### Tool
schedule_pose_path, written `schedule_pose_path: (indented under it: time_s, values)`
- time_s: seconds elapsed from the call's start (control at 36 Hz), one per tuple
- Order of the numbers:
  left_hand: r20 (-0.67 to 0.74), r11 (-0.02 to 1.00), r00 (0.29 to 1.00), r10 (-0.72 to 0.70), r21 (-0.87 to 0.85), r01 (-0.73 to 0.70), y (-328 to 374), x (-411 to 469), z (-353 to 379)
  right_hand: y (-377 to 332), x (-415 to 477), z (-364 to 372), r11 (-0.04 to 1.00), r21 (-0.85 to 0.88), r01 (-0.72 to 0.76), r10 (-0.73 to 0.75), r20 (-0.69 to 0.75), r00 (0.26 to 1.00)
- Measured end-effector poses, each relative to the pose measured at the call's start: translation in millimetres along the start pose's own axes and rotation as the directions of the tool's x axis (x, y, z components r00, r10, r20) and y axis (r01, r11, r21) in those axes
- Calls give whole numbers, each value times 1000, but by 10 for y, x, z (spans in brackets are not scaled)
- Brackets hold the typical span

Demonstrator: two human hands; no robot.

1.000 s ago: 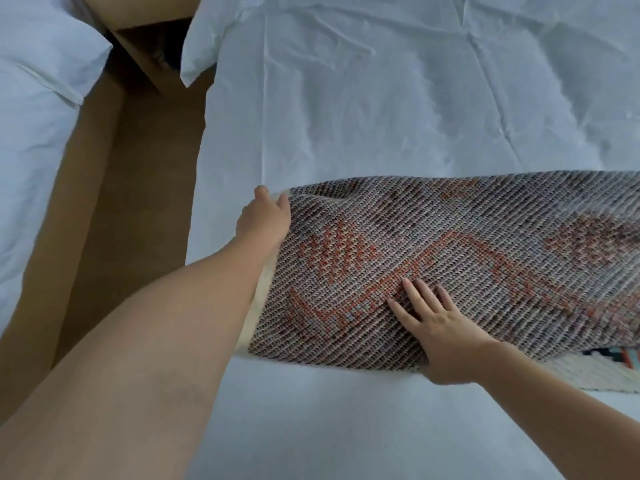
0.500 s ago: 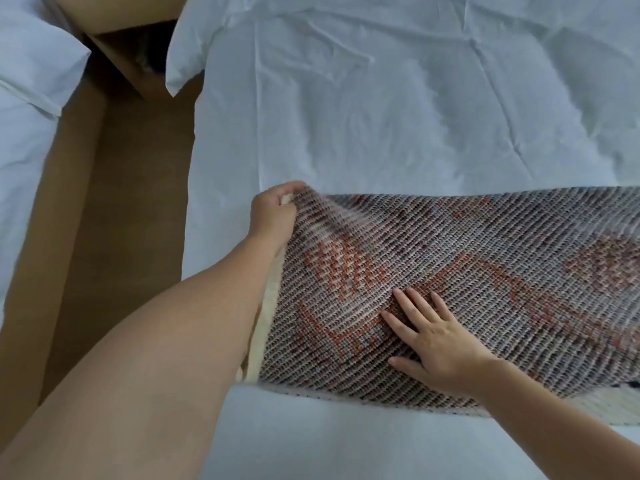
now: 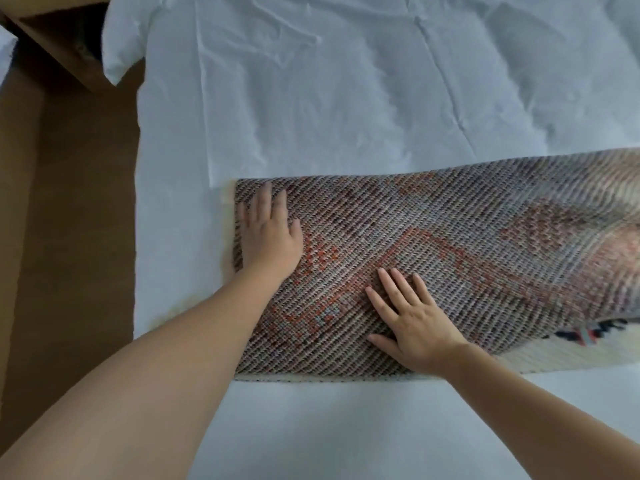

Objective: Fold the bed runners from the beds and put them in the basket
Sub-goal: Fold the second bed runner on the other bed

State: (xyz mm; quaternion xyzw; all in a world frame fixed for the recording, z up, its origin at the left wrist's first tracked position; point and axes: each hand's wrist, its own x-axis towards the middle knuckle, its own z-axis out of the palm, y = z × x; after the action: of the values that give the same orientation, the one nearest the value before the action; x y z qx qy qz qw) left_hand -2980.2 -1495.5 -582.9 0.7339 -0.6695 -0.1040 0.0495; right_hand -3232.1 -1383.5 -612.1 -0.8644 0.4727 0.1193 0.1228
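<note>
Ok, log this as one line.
step: pressing fold | left hand: flat on bed runner, near its end | right hand: flat on bed runner | bed runner: folded, on bed

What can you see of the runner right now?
The runner is woven, grey-brown with faded orange-red figures and cream edges. It lies folded flat across the white bed, running out of view rightward, where a cream under-layer with dark marks peeks out. The left hand lies flat on its left end, the right hand nearer its middle.

place: bedroom | evidence: white-sheeted bed (image 3: 346,98) — wooden bedside unit (image 3: 52,39) at its head — brown floor (image 3: 69,237)
</note>
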Motion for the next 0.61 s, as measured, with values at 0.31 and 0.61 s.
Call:
schedule_pose_path:
  time_s: [0.31, 0.61]
  values:
    - [318, 902, 844, 431, -178, -393, 1950, -871, 626, 1329, -1160, 100, 973, -12, -231, 231, 39, 972]
    - [99, 798, 792, 602, -42, -602, 3367, -1601, 1048, 2528, -2265, 412, 958, -3, -286, 269, -331, 904]
